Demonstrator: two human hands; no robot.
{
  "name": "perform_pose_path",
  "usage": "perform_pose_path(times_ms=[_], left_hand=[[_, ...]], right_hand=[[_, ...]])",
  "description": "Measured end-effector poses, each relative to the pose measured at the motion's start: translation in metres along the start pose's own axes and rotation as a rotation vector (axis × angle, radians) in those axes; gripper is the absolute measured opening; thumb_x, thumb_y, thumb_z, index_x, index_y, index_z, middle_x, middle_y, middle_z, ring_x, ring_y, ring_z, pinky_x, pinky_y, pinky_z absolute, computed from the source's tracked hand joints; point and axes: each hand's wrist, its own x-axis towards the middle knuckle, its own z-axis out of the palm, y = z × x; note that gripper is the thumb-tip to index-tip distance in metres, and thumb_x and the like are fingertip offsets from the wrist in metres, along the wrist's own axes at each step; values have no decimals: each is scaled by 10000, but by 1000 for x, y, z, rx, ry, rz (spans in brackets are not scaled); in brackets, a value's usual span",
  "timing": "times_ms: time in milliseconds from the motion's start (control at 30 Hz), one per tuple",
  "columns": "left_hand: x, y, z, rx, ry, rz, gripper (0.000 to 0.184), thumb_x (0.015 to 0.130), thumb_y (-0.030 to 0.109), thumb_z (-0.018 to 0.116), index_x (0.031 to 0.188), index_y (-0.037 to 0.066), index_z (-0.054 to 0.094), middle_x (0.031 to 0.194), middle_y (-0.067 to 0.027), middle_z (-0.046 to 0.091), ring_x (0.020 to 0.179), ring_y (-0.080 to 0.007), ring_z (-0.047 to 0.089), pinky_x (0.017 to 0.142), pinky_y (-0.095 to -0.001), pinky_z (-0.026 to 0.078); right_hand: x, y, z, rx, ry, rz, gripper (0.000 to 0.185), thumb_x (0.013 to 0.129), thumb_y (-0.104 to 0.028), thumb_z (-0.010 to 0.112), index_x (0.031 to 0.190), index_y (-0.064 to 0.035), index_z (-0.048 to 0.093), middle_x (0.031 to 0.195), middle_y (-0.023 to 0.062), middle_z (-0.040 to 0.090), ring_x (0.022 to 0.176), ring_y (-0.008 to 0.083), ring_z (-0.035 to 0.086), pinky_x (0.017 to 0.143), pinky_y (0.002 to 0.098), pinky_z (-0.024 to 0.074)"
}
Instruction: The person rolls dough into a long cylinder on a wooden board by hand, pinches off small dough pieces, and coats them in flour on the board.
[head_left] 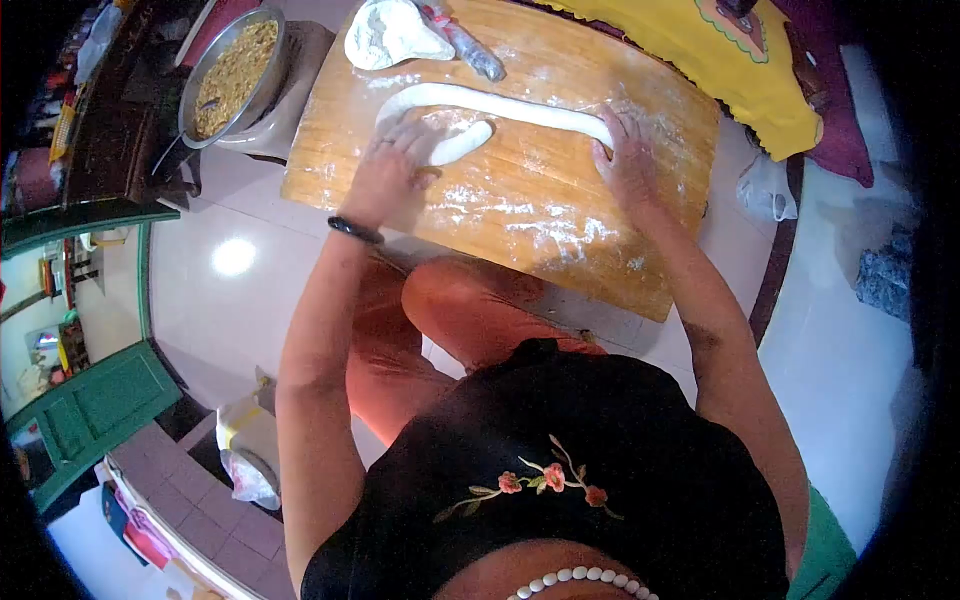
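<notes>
A long white dough rope (500, 104) lies curved on the floured wooden board (480, 230), one end bent back toward the middle. My left hand (395, 165), with a dark bracelet at the wrist, rests on the bend at the left, its fingers spread over the dough. At the rope's right end, my right hand (627, 160) has its fingers and thumb around the tip. A bag of white flour (395, 35) sits at the board's far left, beside a wrapped grey stick-like object (475, 52).
A metal bowl of chopped filling (238, 80) with a spoon stands on a stool left of the board. Yellow cloth (700, 70) borders the far right side. A clear plastic bag (768, 190) lies right of the board. My knees are under its near edge.
</notes>
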Motion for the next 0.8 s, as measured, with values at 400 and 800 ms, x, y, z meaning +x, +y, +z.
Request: perform_pose_path(times_ms=[400, 800], left_hand=[[-57, -10, 10, 247, -82, -392, 381, 806, 298, 685, 1143, 132, 623, 1032, -62, 641, 996, -255, 617, 1076, -535, 242], [-20, 28, -7, -97, 9, -337, 481, 818, 62, 584, 1293, 110, 521, 1291, -101, 534, 1212, -321, 486, 1140, -576, 122]], right_hand=[[-1, 20, -13, 88, -193, 1, 406, 848, -125, 643, 1240, -80, 546, 1180, 151, 538, 1092, 357, 517, 927, 459, 446], [0, 35, -21, 209, -79, -19, 404, 797, -78, 619, 1200, -75, 593, 1188, 144, 573, 1143, 356, 501, 1017, 448, 366]])
